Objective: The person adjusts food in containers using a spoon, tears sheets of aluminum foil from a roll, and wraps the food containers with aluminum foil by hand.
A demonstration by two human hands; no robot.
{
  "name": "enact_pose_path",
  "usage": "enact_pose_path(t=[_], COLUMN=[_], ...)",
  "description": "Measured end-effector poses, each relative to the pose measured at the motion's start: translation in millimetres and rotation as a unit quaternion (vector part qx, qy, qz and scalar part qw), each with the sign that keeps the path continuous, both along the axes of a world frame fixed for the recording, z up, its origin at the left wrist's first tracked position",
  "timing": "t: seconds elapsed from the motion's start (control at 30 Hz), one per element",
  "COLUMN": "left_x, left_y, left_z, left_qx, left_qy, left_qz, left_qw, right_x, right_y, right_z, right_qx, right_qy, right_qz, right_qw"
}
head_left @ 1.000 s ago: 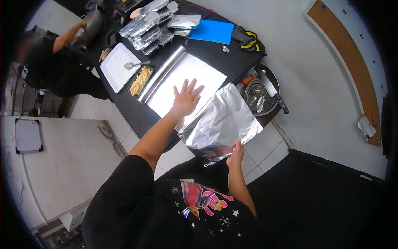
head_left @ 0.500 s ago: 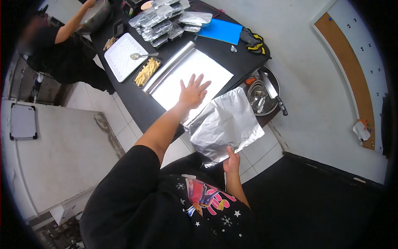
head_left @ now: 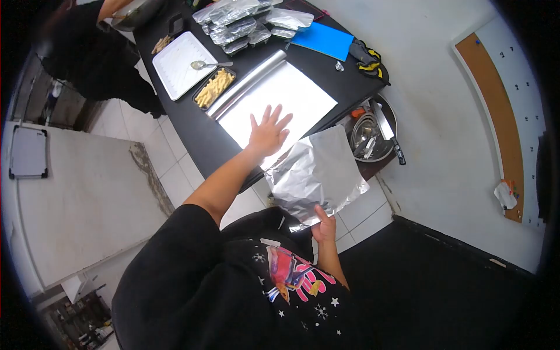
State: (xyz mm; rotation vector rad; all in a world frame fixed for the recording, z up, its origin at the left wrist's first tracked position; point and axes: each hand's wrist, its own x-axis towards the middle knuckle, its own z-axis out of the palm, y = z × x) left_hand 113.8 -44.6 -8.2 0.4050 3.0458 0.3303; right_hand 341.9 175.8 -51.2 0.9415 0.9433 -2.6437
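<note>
My left hand (head_left: 268, 133) lies flat with its fingers spread on the smooth foil sheet (head_left: 297, 93) on the black table. This sheet runs out from the foil roll (head_left: 249, 83). Over the near table edge hangs crinkled foil (head_left: 318, 169); whether it is joined to the flat sheet cannot be seen. My right hand (head_left: 325, 226) pinches its lower edge, thumb on top. Beside the roll stands a black tray of pale yellow food sticks (head_left: 213, 88). A spoon (head_left: 201, 65) rests partly on a white tray (head_left: 182, 74).
Foil-covered packs (head_left: 236, 26) are piled at the back, beside a blue board (head_left: 324, 41) and a black-yellow item (head_left: 367, 58). A metal bowl holding utensils and a knife (head_left: 382, 122) stands right of the table. Another person (head_left: 87, 58) is at a pan, upper left.
The view has shifted, so the table items sit further right and higher. My right hand has moved slightly left with the foil edge. My left hand stays flat on the sheet.
</note>
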Motion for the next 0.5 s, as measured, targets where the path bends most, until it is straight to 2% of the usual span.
enact_pose_path(t=[0.07, 0.27, 0.37, 0.5], left_x=[0.8, 2.0, 2.0, 1.4], left_y=[-0.2, -1.1, -1.6, -1.4], left_z=[-2.7, -2.4, -2.5, -1.8], left_qx=[0.008, 0.030, 0.017, 0.013], left_qy=[0.013, 0.030, 0.026, 0.027], left_qz=[0.000, 0.001, -0.001, 0.000], left_qw=[1.000, 0.999, 1.000, 1.000], right_x=[0.7, 4.9, 11.6, 18.5], right_y=[1.5, 2.5, -2.1, 1.1], right_z=[0.2, -1.2, -15.4, -11.2], right_qx=[0.014, -0.041, 0.018, -0.004], right_qy=[-0.003, -0.034, -0.002, -0.006], right_qz=[-0.010, 0.031, 0.018, 0.022], right_qw=[1.000, 0.998, 1.000, 1.000])
